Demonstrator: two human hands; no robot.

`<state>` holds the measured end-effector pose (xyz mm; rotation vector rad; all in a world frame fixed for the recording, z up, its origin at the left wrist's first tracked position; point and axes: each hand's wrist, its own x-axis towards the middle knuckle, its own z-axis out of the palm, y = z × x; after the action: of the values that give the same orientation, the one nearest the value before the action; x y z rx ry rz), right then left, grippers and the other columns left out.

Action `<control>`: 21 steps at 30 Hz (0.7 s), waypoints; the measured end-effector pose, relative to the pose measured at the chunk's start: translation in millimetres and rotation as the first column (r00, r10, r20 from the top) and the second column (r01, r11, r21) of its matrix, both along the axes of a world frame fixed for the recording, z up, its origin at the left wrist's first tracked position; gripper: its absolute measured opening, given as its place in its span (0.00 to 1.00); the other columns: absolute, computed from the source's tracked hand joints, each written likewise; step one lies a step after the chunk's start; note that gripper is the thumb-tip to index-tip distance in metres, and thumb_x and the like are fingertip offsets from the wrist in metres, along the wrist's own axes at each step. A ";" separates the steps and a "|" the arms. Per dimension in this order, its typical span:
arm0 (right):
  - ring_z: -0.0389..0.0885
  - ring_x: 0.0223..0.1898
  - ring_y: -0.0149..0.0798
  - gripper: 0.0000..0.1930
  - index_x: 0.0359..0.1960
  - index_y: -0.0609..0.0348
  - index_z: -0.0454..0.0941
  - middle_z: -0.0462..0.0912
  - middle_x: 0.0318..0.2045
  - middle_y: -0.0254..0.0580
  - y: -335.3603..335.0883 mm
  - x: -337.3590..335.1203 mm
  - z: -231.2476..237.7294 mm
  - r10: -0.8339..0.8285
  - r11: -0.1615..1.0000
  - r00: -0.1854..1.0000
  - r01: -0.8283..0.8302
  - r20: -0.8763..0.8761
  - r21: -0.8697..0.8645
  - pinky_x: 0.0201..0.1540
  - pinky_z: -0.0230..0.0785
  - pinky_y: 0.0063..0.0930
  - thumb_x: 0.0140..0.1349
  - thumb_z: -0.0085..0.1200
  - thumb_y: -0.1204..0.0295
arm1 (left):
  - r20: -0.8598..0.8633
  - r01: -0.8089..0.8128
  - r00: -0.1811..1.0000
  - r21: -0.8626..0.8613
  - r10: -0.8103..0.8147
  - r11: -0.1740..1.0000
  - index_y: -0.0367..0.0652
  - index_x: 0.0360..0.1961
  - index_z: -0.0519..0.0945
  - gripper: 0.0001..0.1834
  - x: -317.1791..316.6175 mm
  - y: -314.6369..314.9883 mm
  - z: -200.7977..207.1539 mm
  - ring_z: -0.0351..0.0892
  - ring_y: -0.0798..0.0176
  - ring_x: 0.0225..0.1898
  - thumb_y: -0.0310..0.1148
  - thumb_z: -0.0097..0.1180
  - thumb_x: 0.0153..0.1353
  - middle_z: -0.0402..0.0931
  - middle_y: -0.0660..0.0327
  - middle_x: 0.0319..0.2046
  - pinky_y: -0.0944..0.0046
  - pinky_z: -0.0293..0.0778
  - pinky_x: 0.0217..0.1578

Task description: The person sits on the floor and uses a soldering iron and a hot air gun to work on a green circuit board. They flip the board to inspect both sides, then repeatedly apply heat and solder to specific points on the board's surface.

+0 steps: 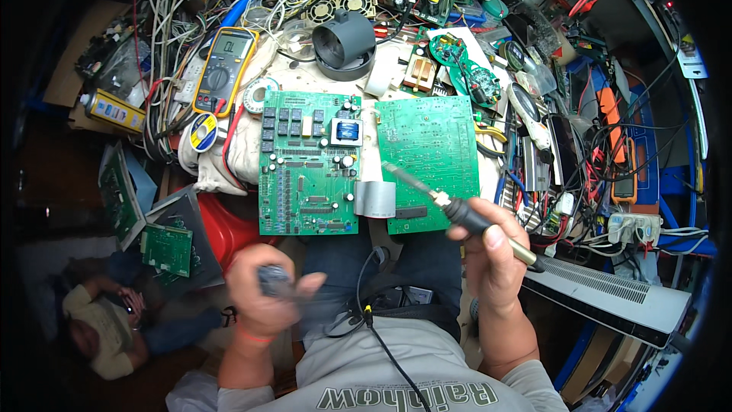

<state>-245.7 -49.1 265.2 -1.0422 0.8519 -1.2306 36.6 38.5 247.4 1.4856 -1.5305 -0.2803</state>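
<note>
My right hand point(497, 255) grips a soldering iron point(471, 220) by its black handle. The iron's long metal shaft slants up and left, with its tip over the left part of a green circuit board point(435, 137); I cannot tell whether it touches. My left hand point(255, 297) is closed around a dark object point(276, 281), too blurred to name, above my lap. Left of the first board lies a second circuit board point(305, 183) with black relays, chips and a blue transformer point(347, 132). A grey ribbon cable point(375, 200) bridges the two boards.
A yellow multimeter point(223, 69) and a solder spool point(204, 132) stand at the left. Behind the boards is a dark grey cylindrical part point(343, 40). Pliers point(492, 137), tools and tangled cables crowd the right. A red stool point(229, 221) and a seated person point(107, 328) are lower left.
</note>
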 end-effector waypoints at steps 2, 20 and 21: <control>0.87 0.46 0.41 0.24 0.61 0.75 0.75 0.86 0.50 0.58 3.8 10.0 12.3 0.153 0.980 0.977 -0.169 0.149 0.102 0.60 0.74 0.37 0.74 0.53 0.65 | 0.199 0.101 0.973 0.093 -0.118 0.991 0.43 0.34 0.75 0.20 -7.8 8.3 -16.0 0.75 0.53 0.20 0.35 0.79 0.52 0.74 0.60 0.22 0.59 0.68 0.24; 0.84 0.56 0.36 0.21 0.67 0.66 0.74 0.82 0.57 0.49 30.3 55.8 9.1 0.430 0.886 0.879 -0.367 -0.207 0.283 0.60 0.75 0.30 0.76 0.53 0.71 | 0.266 0.373 0.860 0.258 -0.436 0.892 0.46 0.30 0.77 0.07 -61.3 0.8 -18.0 0.80 0.55 0.21 0.27 0.62 0.49 0.75 0.59 0.20 0.56 0.73 0.22; 0.84 0.55 0.35 0.21 0.67 0.66 0.74 0.84 0.53 0.47 26.6 54.3 5.7 0.394 0.894 0.906 -0.339 -0.154 0.294 0.60 0.75 0.29 0.76 0.54 0.71 | 0.226 0.380 0.864 0.291 -0.449 0.878 0.46 0.31 0.77 0.09 -53.8 0.2 -23.3 0.80 0.54 0.22 0.27 0.62 0.49 0.75 0.59 0.20 0.55 0.73 0.23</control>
<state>-191.4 -22.5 270.9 -1.0693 0.9002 -0.6740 -17.2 38.7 224.1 1.4030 -2.1222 -0.5375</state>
